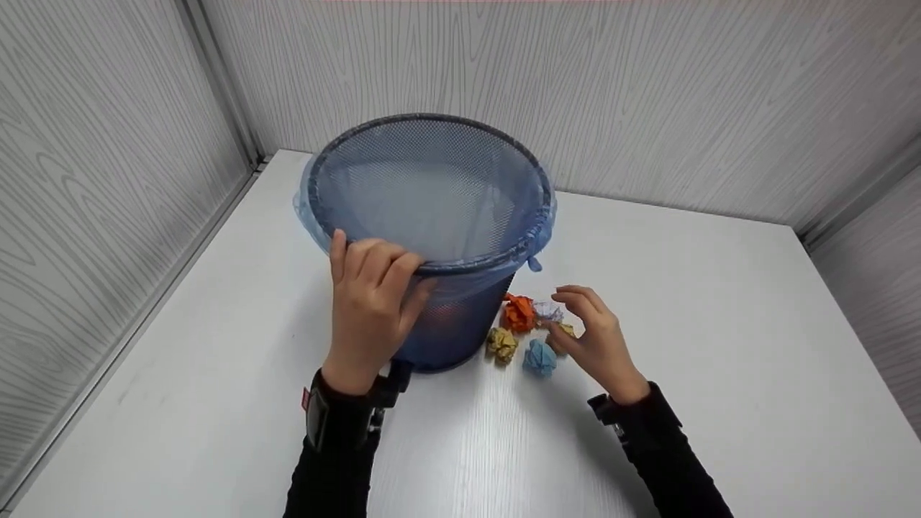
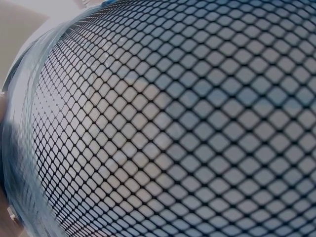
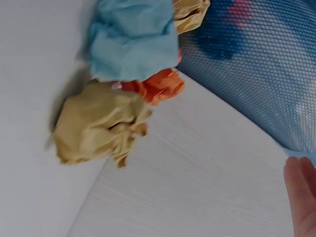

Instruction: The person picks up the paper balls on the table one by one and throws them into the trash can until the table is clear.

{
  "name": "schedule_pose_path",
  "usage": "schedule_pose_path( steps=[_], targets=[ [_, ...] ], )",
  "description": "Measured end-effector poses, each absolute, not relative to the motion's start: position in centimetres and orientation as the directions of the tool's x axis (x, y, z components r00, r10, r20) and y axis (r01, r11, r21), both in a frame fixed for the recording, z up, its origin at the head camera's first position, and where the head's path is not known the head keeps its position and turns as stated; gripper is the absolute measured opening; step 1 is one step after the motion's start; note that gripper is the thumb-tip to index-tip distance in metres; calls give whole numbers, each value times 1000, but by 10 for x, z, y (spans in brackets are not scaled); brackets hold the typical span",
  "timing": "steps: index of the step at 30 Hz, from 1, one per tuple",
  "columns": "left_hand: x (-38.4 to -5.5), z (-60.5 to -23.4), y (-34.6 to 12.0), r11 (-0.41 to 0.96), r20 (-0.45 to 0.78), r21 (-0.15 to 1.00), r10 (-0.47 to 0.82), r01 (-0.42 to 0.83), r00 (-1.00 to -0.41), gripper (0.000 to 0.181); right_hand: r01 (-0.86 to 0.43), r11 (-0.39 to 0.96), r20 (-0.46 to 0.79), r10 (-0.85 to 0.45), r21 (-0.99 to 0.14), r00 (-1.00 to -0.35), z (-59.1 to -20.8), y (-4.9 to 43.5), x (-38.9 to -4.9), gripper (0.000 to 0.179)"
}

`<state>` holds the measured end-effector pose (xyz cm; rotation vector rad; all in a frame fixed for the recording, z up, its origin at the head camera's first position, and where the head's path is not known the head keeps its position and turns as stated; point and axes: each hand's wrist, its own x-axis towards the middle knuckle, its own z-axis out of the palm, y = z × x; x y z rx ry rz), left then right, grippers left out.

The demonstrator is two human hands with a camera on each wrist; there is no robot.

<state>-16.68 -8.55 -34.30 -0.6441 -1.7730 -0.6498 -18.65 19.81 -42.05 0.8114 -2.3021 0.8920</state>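
A dark mesh wastebasket (image 1: pixel 457 334), lined with a translucent blue bin bag (image 1: pixel 424 187), stands tilted toward me. My left hand (image 1: pixel 368 313) grips its near rim, fingers over the edge and thumb outside. The mesh fills the left wrist view. My right hand (image 1: pixel 596 345), fingers loosely curved and apart from the thumb, hovers beside several crumpled paper balls: orange (image 1: pixel 519 314), white (image 1: pixel 548 311), light blue (image 1: pixel 540 357) and yellow (image 1: pixel 502 344). Another yellow ball (image 3: pixel 101 126) is partly hidden by that hand in the head view. Nothing shows between the right fingers (image 3: pixel 296 190).
The white tabletop (image 1: pixel 719 345) extends around the wastebasket. Grey wood-grain panels (image 1: pixel 611 93) enclose it at the back and sides. Reddish shapes (image 3: pixel 240 11) show faintly through the basket's lower mesh.
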Motion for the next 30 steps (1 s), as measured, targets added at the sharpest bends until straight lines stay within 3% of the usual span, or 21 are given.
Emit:
schedule_pose_path(
  steps=[11, 16, 30],
  targets=[
    [-167, -343, -86, 703, 956, 115, 112, 701, -270, 28, -481, 780, 332, -366, -400, -870, -440, 224, -200, 31],
    [-167, -343, -86, 705, 956, 118, 111, 700, -273, 28, -450, 813, 212, -398, -370, -893, -446, 226, -202, 32],
    [-165, -343, -86, 712, 953, 118, 114, 692, -280, 28, -404, 852, 63, -407, -332, -911, -446, 224, -205, 29]
  ],
)
